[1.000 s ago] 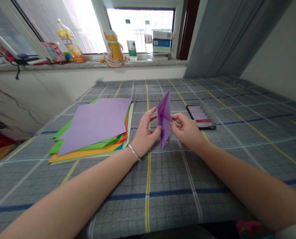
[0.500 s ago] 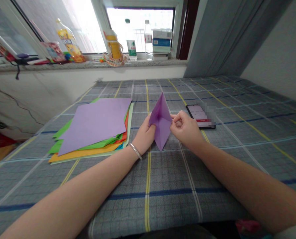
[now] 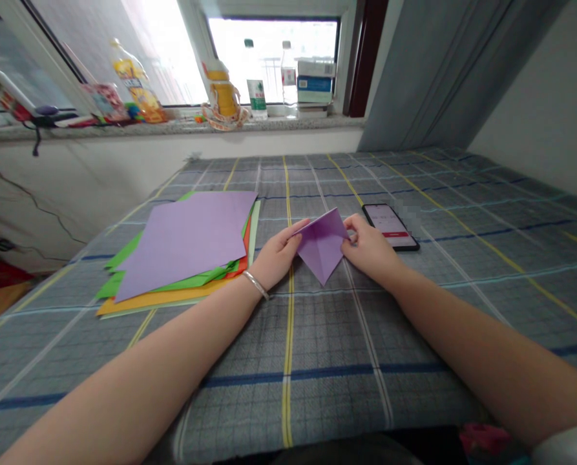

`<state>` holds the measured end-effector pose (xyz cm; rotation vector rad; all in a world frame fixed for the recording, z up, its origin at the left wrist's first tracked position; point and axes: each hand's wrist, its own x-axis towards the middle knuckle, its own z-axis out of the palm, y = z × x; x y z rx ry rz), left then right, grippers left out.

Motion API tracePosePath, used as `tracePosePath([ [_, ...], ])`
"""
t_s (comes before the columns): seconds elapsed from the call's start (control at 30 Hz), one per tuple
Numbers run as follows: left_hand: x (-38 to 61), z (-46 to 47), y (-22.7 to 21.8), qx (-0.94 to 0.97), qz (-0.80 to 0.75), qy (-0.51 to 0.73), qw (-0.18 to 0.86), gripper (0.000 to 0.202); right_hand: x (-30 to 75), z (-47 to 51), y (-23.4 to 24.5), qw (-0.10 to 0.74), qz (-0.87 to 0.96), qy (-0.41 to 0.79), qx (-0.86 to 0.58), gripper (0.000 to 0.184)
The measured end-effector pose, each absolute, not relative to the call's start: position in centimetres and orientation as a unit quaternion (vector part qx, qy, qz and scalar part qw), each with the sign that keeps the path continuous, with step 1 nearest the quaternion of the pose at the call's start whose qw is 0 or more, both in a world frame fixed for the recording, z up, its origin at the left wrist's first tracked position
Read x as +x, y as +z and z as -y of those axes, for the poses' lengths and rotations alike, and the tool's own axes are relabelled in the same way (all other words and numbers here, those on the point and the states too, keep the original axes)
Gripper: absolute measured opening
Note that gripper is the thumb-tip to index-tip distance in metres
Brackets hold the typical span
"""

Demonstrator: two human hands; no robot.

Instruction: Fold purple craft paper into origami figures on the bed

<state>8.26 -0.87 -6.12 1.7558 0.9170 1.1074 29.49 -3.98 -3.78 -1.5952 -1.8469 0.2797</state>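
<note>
A folded purple paper [image 3: 323, 245] lies nearly flat on the grey checked cloth [image 3: 317, 336], its point towards me. My left hand [image 3: 276, 257] pinches its left corner, fingers closed on the edge. At its right corner, my right hand [image 3: 370, 248] grips the paper with curled fingers. A silver bangle sits on my left wrist.
A stack of coloured paper sheets [image 3: 181, 248], purple on top, lies left of my hands. A phone [image 3: 389, 226] with a lit screen rests just right of the folded paper. Bottles [image 3: 256, 81] and boxes [image 3: 316, 81] line the window sill at the back.
The folded paper stood upright between my hands, then opened wider and came down flat onto the cloth. Both hands lowered with it.
</note>
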Motion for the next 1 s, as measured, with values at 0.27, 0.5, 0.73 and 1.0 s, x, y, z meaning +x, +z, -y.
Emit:
tracePosePath([
  [0.27,8.0,0.6,-5.7,0.771,-0.355,0.39,0.357,0.046,30.8,3.4,-3.7,0.359,0.781,0.085,-0.503,0.012],
  [0.5,7.3,0.6,-5.1,0.823,-0.406,0.342,0.201,0.038,32.1,3.1,-3.3,0.269,0.803,0.083,-0.524,0.007],
  [0.73,6.9,1.9,-4.0,0.874,-0.426,0.232,-0.003,0.033,32.6,3.3,-2.8,0.213,0.827,0.051,-0.517,0.02],
  [1.0,6.8,2.1,-3.5,0.89,-0.403,0.156,-0.143,0.027,32.7,4.0,-2.2,0.16,0.853,-0.047,-0.494,0.009],
])
